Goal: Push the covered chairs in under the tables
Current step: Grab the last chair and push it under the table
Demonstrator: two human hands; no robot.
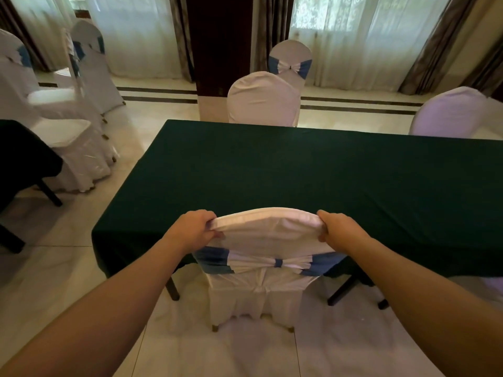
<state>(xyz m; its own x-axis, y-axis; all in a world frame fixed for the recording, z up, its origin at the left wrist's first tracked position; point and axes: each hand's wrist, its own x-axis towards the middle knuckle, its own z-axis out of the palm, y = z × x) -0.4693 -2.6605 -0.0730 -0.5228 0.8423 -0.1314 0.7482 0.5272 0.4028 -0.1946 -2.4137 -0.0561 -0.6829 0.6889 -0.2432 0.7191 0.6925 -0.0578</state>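
A white-covered chair (262, 281) with a blue and white sash stands right in front of me, its back against the near edge of the dark green table (299, 170). The seat is hidden under the tablecloth. My left hand (194, 229) grips the top left corner of the chair back. My right hand (339, 231) grips the top right corner. Both arms are stretched forward.
Across the table stand a plain covered chair (262, 100) and, behind it, a sashed one (290, 62); another chair (446, 112) is at the far right. Several covered chairs (68, 126) crowd the left beside a second dark table (24, 153). Curtained windows line the back wall.
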